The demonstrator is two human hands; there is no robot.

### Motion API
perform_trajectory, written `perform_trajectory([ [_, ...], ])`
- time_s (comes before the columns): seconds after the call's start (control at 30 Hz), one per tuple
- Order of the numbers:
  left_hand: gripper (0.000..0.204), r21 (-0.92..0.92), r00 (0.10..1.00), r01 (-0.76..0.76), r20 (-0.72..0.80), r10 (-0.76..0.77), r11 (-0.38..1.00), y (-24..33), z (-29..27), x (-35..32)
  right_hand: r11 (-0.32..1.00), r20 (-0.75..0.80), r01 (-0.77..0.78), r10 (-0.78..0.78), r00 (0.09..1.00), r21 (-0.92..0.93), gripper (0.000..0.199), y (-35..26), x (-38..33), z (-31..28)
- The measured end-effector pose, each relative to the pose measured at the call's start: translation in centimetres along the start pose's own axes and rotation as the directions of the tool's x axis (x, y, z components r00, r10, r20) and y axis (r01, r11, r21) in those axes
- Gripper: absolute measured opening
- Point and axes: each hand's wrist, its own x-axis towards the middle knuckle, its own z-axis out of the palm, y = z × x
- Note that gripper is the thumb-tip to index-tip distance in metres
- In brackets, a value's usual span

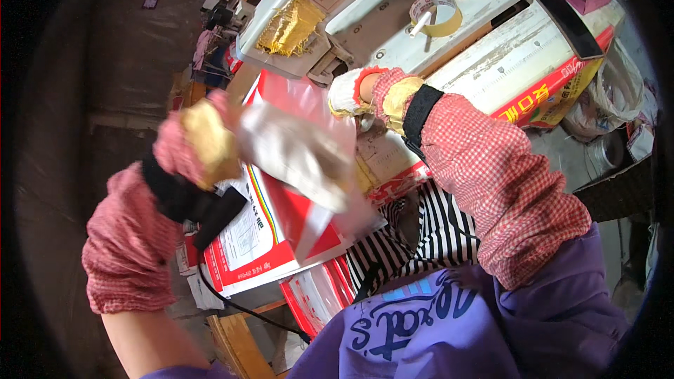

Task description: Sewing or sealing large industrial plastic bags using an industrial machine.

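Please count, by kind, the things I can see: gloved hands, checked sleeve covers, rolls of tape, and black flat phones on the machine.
Gloved hands: 2, the left hand and the right hand
Checked sleeve covers: 2, left and right
Tape rolls: 1
Black phones: 1
Total: 6

Small sewing or bag-making workshop: white industrial sewing machine [393, 21] on worn workbench [505, 56], ring of yellowish tape [437, 15] on machine bed, stacked red-and-white printed plastic bags [260, 238] at near edge, cluttered surroundings.
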Motion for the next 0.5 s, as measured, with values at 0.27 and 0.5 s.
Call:
perform_trajectory([
  [0.27,0.043,-0.103,0.815,0.177,0.573,-0.087,0.979,8.4,-4.3,7.4,0.966,0.09,-0.213,0.201,0.975,0.146,0.032,2.4,3.9,3.7],
  [0.5,0.037,0.526,0.462,0.096,0.728,-0.506,0.845,11.8,-5.4,1.3,0.838,0.168,-0.26,0.203,0.965,0.479,0.019,-3.2,-2.7,-1.4],
])
